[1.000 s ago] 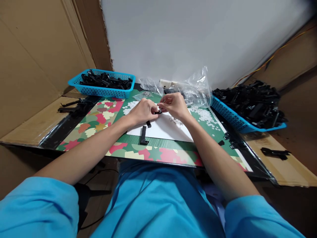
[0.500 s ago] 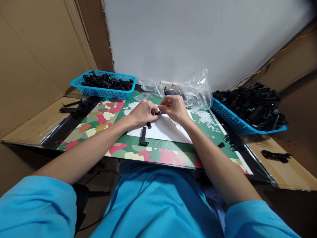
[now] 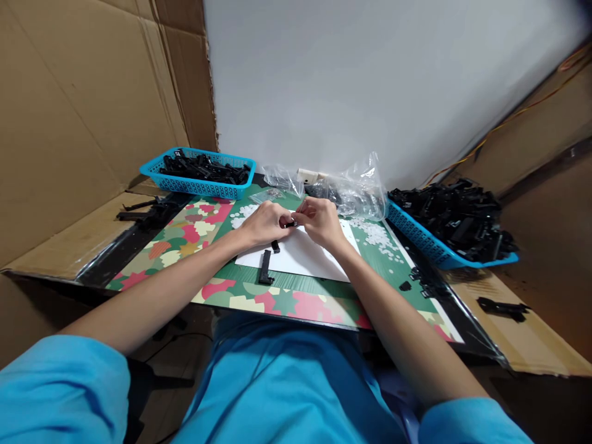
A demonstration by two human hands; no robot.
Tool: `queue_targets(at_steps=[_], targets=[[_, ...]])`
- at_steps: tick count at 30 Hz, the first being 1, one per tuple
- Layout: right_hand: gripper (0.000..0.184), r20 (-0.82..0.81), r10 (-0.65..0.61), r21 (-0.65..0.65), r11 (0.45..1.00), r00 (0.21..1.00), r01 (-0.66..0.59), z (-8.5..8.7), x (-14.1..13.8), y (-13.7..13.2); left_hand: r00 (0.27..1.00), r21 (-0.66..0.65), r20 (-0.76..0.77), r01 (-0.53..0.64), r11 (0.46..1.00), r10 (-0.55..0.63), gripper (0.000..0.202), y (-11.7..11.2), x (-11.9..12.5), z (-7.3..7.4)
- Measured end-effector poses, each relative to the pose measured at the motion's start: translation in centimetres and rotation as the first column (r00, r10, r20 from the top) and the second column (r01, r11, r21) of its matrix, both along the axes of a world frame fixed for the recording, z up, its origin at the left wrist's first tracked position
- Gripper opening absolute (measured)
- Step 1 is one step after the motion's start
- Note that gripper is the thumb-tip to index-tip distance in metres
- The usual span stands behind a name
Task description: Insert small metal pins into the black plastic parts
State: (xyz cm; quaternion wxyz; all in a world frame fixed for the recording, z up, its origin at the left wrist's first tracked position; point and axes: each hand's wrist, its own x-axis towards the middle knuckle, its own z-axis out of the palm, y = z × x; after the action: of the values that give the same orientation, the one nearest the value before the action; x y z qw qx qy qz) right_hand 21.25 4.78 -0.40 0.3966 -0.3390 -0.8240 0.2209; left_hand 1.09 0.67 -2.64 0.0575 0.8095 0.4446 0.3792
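My left hand (image 3: 264,223) and my right hand (image 3: 320,220) meet over a white sheet (image 3: 303,256) on the patterned mat (image 3: 282,302). Both are closed in a pinch on a small black part (image 3: 290,224) held between them. A long black piece (image 3: 265,266) and a short black piece (image 3: 275,246) lie on the sheet just below my left hand. Small white discs (image 3: 377,234) are scattered to the right of my right hand, and more white discs (image 3: 240,214) lie left of my left hand.
A blue basket (image 3: 185,184) of black parts stands at the back left, and another blue basket (image 3: 430,246), heaped with black parts, at the right. Clear plastic bags (image 3: 356,185) sit at the back. Loose black parts (image 3: 502,306) lie on cardboard to the right. Cardboard walls (image 3: 83,111) close the left side.
The view has tilted up and shifted slightly. Both hands stay together over the white sheet, still pinching the small black part.
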Motion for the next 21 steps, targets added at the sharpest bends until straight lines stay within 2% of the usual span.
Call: queue_targets(at_steps=[7,11,16,21], targets=[[0.01,0.017,0.0,0.009,1.0,1.0,0.0,-0.1,0.0,0.1,1.0,-0.006,-0.011,-0.007,1.0,0.007,0.016,0.1,0.0,-0.1],[0.016,-0.094,0.011,0.003,1.0,0.996,-0.011,0.4,0.3,0.5,1.0,-0.012,0.007,-0.021,1.0,0.021,0.01,0.0,0.3,0.0],[0.015,-0.221,-0.049,0.027,0.998,0.974,0.056,1.3,2.3,1.7,0.994,0.155,0.042,-0.107,0.982,0.101,0.006,-0.6,0.6,0.1],[0.026,-0.069,-0.108,-0.01,0.994,0.992,0.107,1.4,4.3,2.7,0.994,0.251,0.088,-0.082,0.964,0.062,0.012,-1.2,0.7,0.4]])
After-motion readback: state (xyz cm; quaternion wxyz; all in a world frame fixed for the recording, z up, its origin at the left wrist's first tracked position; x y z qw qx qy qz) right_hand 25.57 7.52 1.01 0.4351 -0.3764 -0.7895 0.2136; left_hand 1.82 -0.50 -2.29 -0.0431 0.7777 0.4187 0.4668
